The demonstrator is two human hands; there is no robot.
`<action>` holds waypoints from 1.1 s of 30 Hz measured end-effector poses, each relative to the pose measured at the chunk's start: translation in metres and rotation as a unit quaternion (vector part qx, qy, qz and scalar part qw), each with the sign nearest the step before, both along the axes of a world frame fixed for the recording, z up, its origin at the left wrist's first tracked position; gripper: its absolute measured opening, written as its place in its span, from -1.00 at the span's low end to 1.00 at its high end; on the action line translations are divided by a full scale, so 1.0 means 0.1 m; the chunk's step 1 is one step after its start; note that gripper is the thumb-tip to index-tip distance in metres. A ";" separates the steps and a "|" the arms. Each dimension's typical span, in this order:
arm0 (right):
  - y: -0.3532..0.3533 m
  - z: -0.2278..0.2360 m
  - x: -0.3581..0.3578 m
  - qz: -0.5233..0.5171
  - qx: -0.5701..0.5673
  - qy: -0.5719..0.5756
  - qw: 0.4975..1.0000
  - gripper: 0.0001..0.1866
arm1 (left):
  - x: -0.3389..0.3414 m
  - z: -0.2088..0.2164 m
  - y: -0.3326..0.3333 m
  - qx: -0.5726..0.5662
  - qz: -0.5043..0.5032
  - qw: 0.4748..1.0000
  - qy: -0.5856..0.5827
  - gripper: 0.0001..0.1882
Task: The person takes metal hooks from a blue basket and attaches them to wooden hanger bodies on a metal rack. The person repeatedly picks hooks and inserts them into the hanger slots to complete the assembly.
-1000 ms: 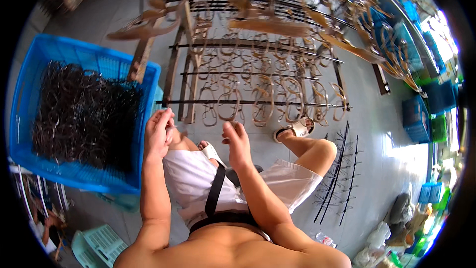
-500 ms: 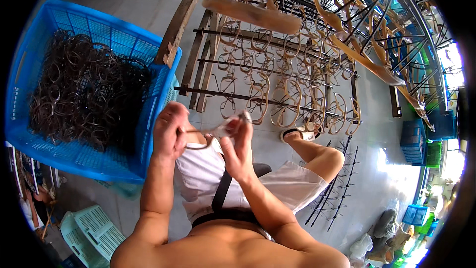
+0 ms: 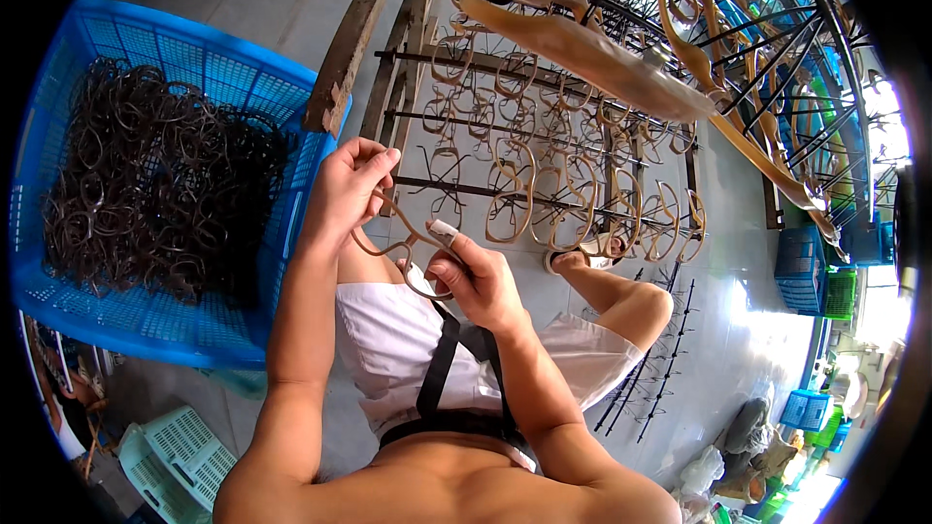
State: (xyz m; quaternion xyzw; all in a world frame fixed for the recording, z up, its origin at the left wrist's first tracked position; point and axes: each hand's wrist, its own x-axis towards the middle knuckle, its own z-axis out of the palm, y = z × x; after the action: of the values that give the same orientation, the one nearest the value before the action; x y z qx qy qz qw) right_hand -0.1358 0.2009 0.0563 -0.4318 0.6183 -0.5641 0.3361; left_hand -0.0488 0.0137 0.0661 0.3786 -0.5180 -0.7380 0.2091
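A brown eyeglass frame point(image 3: 403, 221) without lenses is stretched between my two hands, above my lap. My left hand point(image 3: 347, 189) pinches its upper end between thumb and fingers. The lower end is gripped by my right hand point(image 3: 482, 281), whose thumb has a white wrapping round its tip. Just left of my left hand stands a blue plastic crate point(image 3: 309, 160) heaped with dark eyeglass frames point(image 3: 160, 184). Beyond my hands, several brown frames point(image 3: 512, 189) hang in rows on a rack.
The rack has a wooden post point(image 3: 340, 58) and dark spiked rods point(image 3: 476, 187). Large brown frames on rods point(image 3: 602, 58) hang close at the upper right. More spiked rods point(image 3: 650, 359) lie on the floor right of my leg. A pale green basket point(image 3: 184, 451) sits at the lower left.
Both hands have shifted; the left has risen and the right has turned over, palm inward. The eyeglass frame, blurred before, now shows clearly between them. The view has swung slightly.
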 end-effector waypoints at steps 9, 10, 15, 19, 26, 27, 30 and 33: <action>-0.11 -0.34 0.25 -0.218 -0.053 -0.032 0.974 -0.81 | -0.24 -0.27 -0.06 -0.290 0.051 0.956 0.016 -0.77; -0.17 -0.41 0.28 -0.282 -0.081 -0.050 0.955 -0.80 | -0.23 -0.32 -0.06 -0.302 0.092 0.948 0.024 -0.76; -0.54 -0.76 0.34 -0.413 -0.059 -0.037 0.908 -0.82 | -0.03 -0.59 0.17 -0.188 -0.010 0.981 -0.052 -0.74; -0.70 -0.88 0.27 -0.418 -0.045 -0.097 0.902 -0.81 | -0.02 -0.75 0.43 -0.061 0.002 0.995 0.082 -0.77; -0.78 -0.79 0.25 -0.386 -0.109 -0.210 0.891 -0.80 | -0.15 -0.78 0.47 -0.123 0.021 0.988 0.096 -0.74; -0.79 -0.79 0.25 -0.377 -0.124 -0.215 0.892 -0.80 | -0.15 -0.77 0.47 -0.124 0.021 0.988 0.092 -0.73; -0.79 -0.78 0.23 -0.373 -0.159 -0.253 0.879 -0.79 | -0.14 -0.75 0.47 -0.111 0.013 0.990 0.090 -0.73; -0.80 -0.78 0.22 -0.366 -0.172 -0.264 0.876 -0.78 | -0.14 -0.74 0.47 -0.122 0.021 0.988 0.092 -0.73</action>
State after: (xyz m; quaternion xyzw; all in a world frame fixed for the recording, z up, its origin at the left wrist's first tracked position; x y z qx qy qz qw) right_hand -0.1139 0.1214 -0.0221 -0.0611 0.5138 -0.8373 0.1768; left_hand -0.0631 0.0609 -0.0076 0.2915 -0.5744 -0.6965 0.3162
